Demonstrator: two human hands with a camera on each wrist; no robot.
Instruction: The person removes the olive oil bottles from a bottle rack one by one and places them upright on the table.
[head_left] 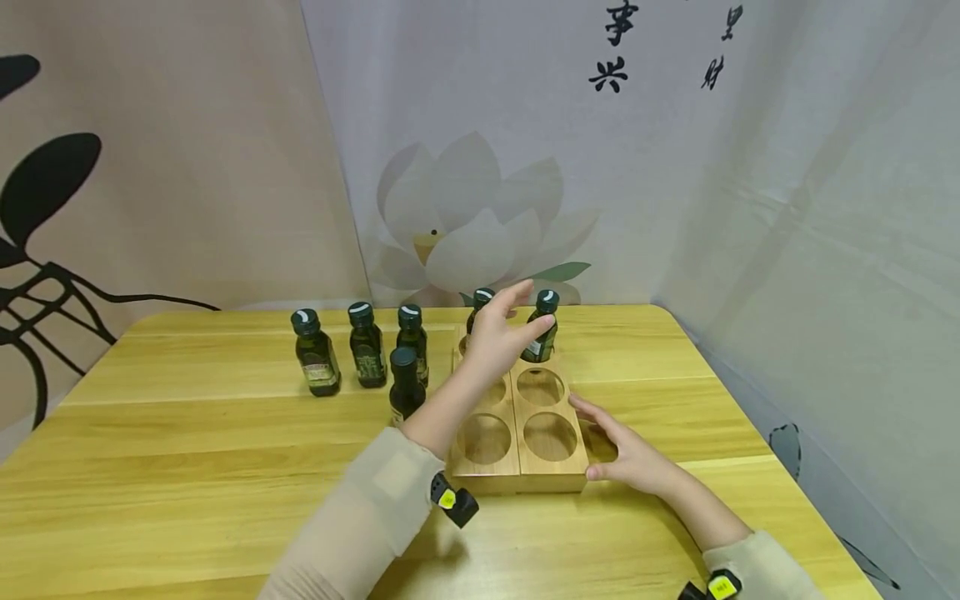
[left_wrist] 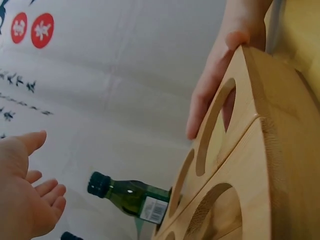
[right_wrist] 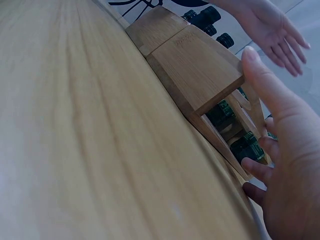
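two bottles stand in the far holes of the rack (head_left: 517, 475), a wooden block with round holes near the middle of the table (head_left: 187, 467). the right-hand bottle (head_left: 543, 326) sits just under the thumb of the left hand (head_left: 501, 333), and the other bottle (head_left: 480, 302) shows only its cap behind that hand. the left hand hovers above the back of the rack with fingers spread and straight, holding nothing; the left wrist view shows its palm open (left_wrist: 22, 192) beside a bottle lying across the frame (left_wrist: 132, 196). the right hand (head_left: 626, 454) rests flat against the rack's right side at lower centre-right, fingers straight, touching the wood without curling round it; in the right wrist view its thumb (right_wrist: 265, 82) lies along the rack's corner (right_wrist: 195, 65). four holes nearer the person are bare.

left of the rack, three more bottles stand in a row toward the table's far edge: one at the left (head_left: 315, 352), one in the middle (head_left: 366, 344), one at the right (head_left: 412, 333). a fourth (head_left: 406, 384) stands just in front of that last one, close by the left forearm. behind the table hangs a backdrop with a lotus (head_left: 472, 225) printed on it.
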